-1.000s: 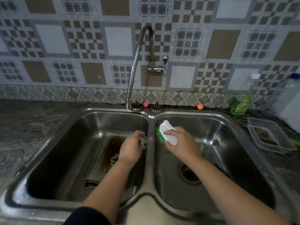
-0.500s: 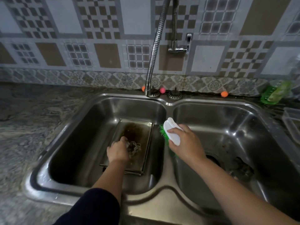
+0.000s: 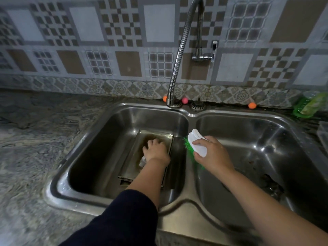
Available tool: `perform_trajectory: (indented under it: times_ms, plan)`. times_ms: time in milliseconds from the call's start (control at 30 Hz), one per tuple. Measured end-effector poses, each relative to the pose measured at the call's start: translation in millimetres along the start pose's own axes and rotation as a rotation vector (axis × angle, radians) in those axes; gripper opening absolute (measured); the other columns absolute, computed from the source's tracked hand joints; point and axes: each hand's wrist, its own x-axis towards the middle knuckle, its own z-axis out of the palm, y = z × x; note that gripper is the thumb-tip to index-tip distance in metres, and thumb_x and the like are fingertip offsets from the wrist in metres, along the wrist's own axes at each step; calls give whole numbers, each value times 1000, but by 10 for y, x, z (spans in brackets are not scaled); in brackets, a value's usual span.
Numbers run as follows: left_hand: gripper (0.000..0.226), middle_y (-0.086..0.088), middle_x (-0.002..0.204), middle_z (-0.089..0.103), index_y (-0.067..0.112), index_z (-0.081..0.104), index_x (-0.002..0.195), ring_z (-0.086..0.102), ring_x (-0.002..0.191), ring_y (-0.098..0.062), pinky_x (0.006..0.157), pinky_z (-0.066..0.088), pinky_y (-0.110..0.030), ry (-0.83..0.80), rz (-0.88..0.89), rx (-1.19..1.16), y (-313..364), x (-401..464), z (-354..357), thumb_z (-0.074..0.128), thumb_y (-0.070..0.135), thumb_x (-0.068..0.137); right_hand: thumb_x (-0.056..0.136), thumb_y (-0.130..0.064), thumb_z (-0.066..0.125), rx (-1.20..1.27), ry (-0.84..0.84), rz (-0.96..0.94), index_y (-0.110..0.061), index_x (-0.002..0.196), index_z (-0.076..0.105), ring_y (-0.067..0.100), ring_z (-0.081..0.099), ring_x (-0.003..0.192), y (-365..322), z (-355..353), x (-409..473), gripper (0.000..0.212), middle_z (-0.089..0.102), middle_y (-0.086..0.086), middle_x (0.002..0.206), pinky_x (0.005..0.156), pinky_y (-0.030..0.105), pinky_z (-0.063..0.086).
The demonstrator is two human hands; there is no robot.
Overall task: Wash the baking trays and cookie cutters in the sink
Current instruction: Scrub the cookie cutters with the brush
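Head view: early stage, no water seen running.
Left hand (image 3: 155, 148): palm down in stained rectangular metal baking tray (image 3: 131, 162); grip unclear.
Right hand (image 3: 212, 153): grips white-handled green-bristled scrub brush (image 3: 197, 143); scrubbing remains.

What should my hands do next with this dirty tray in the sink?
Probably bring the brush in your right hand across to the tray and scrub. The tray's bottom looks brown-stained, your left hand rests on it, and the brush sits over the divider.

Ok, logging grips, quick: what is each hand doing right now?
Left hand: down in the baking tray, fingers curled; any hold cannot be told.
Right hand: grips the scrub brush.
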Motion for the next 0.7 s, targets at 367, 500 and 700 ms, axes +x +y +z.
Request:
perform_trajectory:
  times_ms: [367,500,700]
  plan:
    - [43,-3,140,45,26,52,133,33,133,-25,105,33,-42,15,341,-105,1449,-170,-14,50,19,91,78,-28,70,-14,102,253,-35,108,68,18,56,107,873,-1017,-331,31,55,-4,123,87,27,43]
    - [42,-5,141,47,25,54,133,37,135,-26,108,36,-42,-144,378,-82,1972,-333,325,50,22,91,77,-28,73,-77,173,340,-33,104,71,24,58,109,1309,-1539,-438,28,59,3,122,94,34,46]
    - [41,-5,133,57,23,60,126,52,123,-28,101,45,-40,-361,398,-67,2649,-491,876,52,25,86,81,-29,69,-157,281,483,-31,105,71,27,60,108,1957,-2306,-446,24,64,4,122,86,32,46]
